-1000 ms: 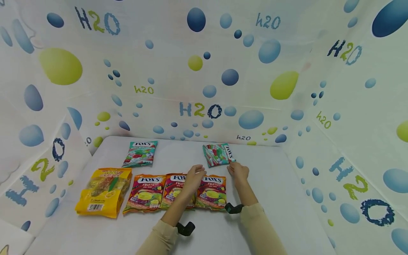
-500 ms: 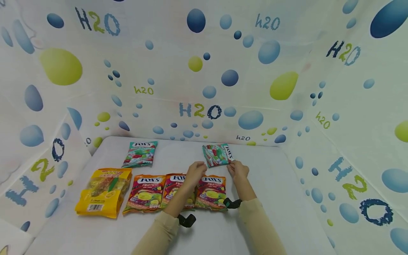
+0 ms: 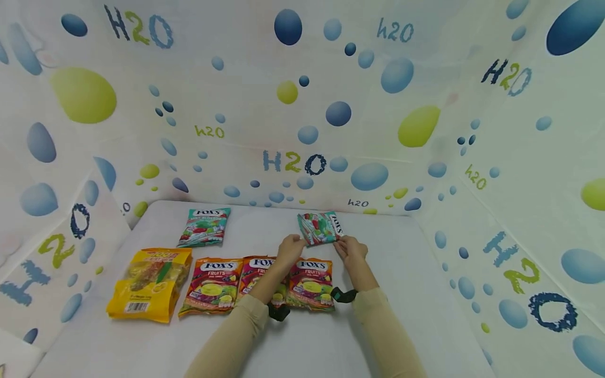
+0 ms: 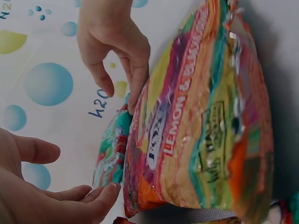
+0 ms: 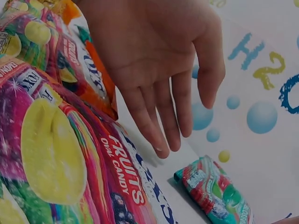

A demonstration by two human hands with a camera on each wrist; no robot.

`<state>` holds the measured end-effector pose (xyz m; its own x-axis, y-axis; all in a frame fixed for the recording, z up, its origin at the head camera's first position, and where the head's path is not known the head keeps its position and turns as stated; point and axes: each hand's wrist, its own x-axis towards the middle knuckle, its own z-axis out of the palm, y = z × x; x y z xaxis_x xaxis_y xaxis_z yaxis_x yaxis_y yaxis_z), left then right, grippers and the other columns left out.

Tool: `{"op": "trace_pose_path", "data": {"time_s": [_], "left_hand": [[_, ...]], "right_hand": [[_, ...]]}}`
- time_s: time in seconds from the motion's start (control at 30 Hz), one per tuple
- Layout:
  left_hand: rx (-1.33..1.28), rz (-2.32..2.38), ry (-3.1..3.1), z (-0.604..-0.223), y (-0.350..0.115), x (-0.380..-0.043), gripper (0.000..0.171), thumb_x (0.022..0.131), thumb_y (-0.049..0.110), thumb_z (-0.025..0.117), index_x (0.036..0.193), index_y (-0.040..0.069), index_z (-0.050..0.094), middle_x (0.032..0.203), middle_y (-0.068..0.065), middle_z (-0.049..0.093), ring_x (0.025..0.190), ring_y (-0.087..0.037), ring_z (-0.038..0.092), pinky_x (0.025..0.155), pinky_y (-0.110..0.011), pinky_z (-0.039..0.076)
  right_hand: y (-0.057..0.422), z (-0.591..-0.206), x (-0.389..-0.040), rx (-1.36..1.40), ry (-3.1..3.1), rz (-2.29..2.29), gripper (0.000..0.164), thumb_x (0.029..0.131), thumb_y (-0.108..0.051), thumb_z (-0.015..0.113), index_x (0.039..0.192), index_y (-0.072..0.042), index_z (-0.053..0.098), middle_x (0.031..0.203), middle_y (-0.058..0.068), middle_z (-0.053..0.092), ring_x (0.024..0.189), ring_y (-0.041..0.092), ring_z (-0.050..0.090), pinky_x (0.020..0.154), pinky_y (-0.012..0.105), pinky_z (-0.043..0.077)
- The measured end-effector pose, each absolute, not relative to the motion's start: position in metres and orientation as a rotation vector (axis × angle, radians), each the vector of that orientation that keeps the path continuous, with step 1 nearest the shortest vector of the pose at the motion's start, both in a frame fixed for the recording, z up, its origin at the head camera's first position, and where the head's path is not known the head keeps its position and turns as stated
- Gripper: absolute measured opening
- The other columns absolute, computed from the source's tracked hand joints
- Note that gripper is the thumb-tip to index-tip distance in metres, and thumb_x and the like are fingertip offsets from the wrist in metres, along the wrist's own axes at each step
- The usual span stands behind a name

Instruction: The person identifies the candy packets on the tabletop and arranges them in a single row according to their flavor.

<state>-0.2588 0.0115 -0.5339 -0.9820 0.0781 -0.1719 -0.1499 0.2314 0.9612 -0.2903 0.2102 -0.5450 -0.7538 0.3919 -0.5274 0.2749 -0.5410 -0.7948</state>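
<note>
- One teal packet is the thing being worked on; it lies flat at the back right of the white table, its brand strip running down the right-hand edge.
- The right hand reaches the packet's near right corner. Its fingers are close together and fairly straight, the thumb standing clear of them, so I judge it is touching rather than gripping.
- The left hand is at the near left corner, fingers extended and slightly apart, thumb well away, nothing held. Whether the fingertips touch the packet I cannot tell.
- Seemingly done: along the front, the yellow bag, the left fruit bag, the middle fruit bag and the right fruit bag stand in a row, lettering towards the person. The left forearm hides part of the middle one.
- Also seemingly done: the second teal packet lies at the back left, behind the row, its brand name along the far edge.
- Seemingly left: the packet between the hands, turned sideways and well apart from its twin, is the only one out of line with the rest.
</note>
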Motion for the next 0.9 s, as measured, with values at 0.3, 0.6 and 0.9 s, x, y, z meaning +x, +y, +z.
{"op": "trace_pose_path", "data": {"time_s": [0.3,0.6,0.9], "left_hand": [[-0.102,1.760,2.349,-0.541,0.021,-0.278,0.063,0.102,0.029,0.052,0.150,-0.012,0.043,0.152,-0.030,0.048,0.137,-0.045,0.049,0.115,-0.055,0.043],[-0.193,1.752,2.315,-0.547,0.022,-0.289,0.059,0.100,0.026,0.056,0.145,-0.012,0.049,0.130,-0.024,0.063,0.116,-0.036,0.061,0.104,-0.049,0.051],[-0.193,1.831,2.219,-0.549,0.017,-0.300,0.033,0.098,0.020,0.059,0.113,-0.007,0.072,0.110,-0.017,0.071,0.092,-0.024,0.064,0.081,-0.030,0.052]], "right_hand": [[0.216,-0.545,-0.297,-1.096,-1.435,2.513,0.057,0.097,0.003,0.067,0.148,0.011,0.042,0.133,0.029,0.063,0.120,0.033,0.069,0.098,0.034,0.058],[0.218,-0.551,-0.305,-1.122,-1.550,2.443,0.050,0.095,-0.004,0.075,0.138,0.008,0.052,0.112,0.020,0.068,0.105,0.028,0.075,0.091,0.034,0.061],[0.214,-0.556,-0.313,-1.160,-1.623,2.373,0.041,0.092,-0.003,0.079,0.127,0.006,0.060,0.098,0.015,0.072,0.086,0.021,0.078,0.083,0.031,0.063]]}}
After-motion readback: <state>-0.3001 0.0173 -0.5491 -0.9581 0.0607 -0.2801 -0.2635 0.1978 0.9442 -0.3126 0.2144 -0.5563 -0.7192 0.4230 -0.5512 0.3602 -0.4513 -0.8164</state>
